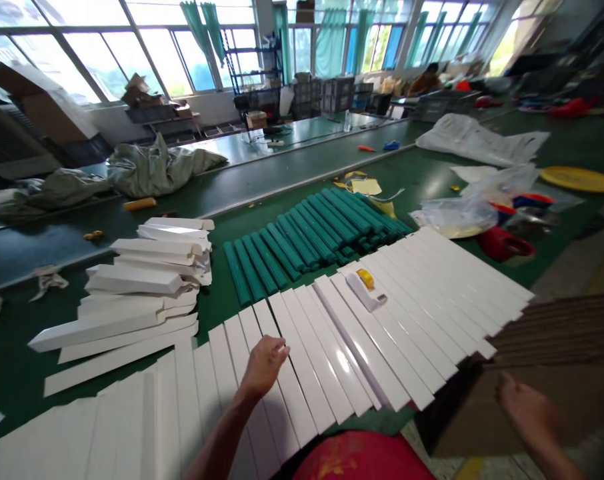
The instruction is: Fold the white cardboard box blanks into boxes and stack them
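Observation:
My left hand (265,365) is closed, fingers curled, over a row of long white boxes (302,353) laid side by side along the table edge; whether it holds anything small is hidden. At the lower right, my right hand (527,408) is blurred against a brown cardboard box (462,427); its fingertips are near the box's upper edge. A white tape dispenser with a yellow roll (366,289) lies on the white boxes. Behind them sits a stack of green ribbed bars (307,233). More white cartons (137,287) lie loosely piled to the left.
Plastic bags (455,215), a red cup (505,245) and a yellow disc (581,179) are on the right of the green table. A crumpled grey-green sack (157,167) lies at the back left. A person (426,81) sits far off.

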Demonstrator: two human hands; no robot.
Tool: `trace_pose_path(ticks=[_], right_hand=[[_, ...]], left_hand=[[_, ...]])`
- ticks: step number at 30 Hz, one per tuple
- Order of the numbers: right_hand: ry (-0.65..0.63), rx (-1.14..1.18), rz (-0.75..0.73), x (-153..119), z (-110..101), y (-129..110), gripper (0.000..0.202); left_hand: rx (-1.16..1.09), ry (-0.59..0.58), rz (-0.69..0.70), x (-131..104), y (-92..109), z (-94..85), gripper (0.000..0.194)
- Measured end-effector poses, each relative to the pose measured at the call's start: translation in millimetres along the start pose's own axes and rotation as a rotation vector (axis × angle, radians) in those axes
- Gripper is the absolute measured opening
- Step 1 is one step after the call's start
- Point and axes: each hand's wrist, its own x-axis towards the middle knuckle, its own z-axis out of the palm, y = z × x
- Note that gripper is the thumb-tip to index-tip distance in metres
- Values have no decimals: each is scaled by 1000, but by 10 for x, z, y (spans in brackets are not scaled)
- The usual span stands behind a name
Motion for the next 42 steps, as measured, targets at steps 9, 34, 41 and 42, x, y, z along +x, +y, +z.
trace_pose_path(ticks=[9, 34, 41, 42], right_hand=[[-232, 364, -510, -227, -60, -2035, 55], [-243, 464, -355, -56, 535, -2307, 51], [-392, 599, -180, 118, 428, -2428, 32], [-403, 606, -164, 146, 422, -2448, 28]], left_hand=[[26, 50, -51, 90, -7, 0, 43], [65, -54, 196, 567, 551, 341, 21], [189, -115, 548, 1312, 1695, 903, 58], [219, -139, 593, 1388, 1809, 976, 63]])
